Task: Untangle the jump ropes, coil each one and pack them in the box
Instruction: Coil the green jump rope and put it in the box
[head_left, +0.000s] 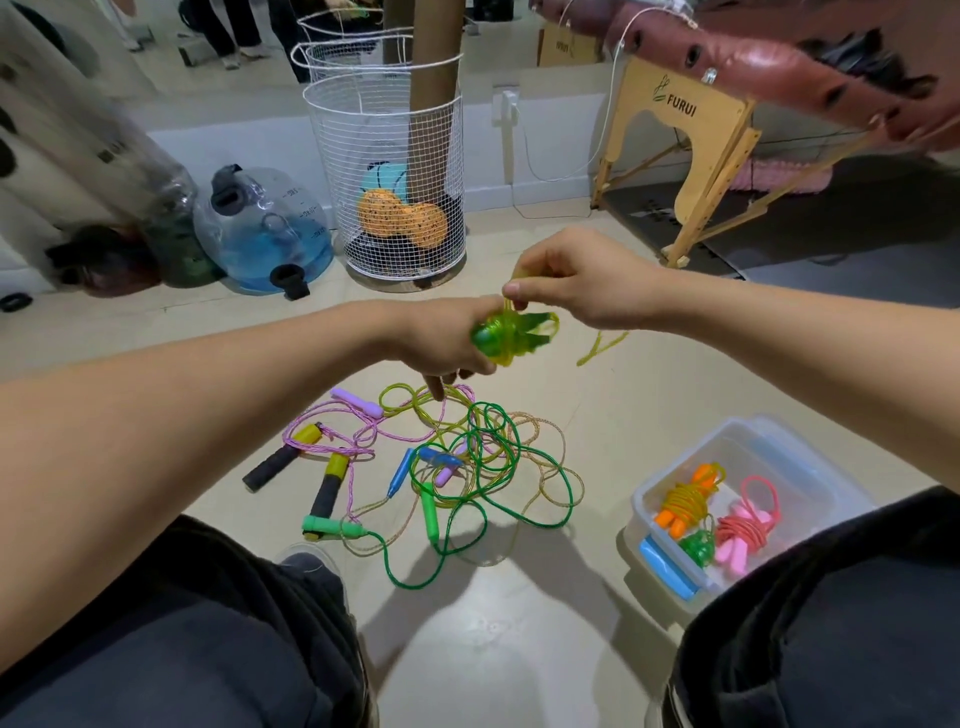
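Head view, looking down past both forearms to a pale floor. Left hand (452, 338) grips a translucent green-handled jump rope with yellow-green plastic cord (511, 335), its coils gathered into a compact bundle held above the floor. Right hand (566, 286) pinches a loop of that same cord between thumb and fingers, just above the bundle; a loose tail of yellow-green cord (602, 347) shows blurred just right of it, and whether it hangs or lies on the floor cannot be told.

Step in hand, as judged: coiling one rope already freed, the right hand wrapping cord round the bundle. Next move calls for winding the remaining tail round the coils and securing it so the bundle does not spring open, then carrying it right to the clear plastic box with blue latch (670, 499).

That box stands on the floor by the right knee and already holds three bundles: an orange-handled rope with yellow cord (685, 501), a small green bundle (698, 545) and a pink-handled rope with coral cord (748, 525).

On the floor below the hands lies the tangled heap of remaining ropes (467, 457): dark green cord with green handles, pink braided cord with black-and-yellow foam handles, lilac handles and blue handles, their cords crossing one another. A white wire mesh basket (384, 171) stands beyond.
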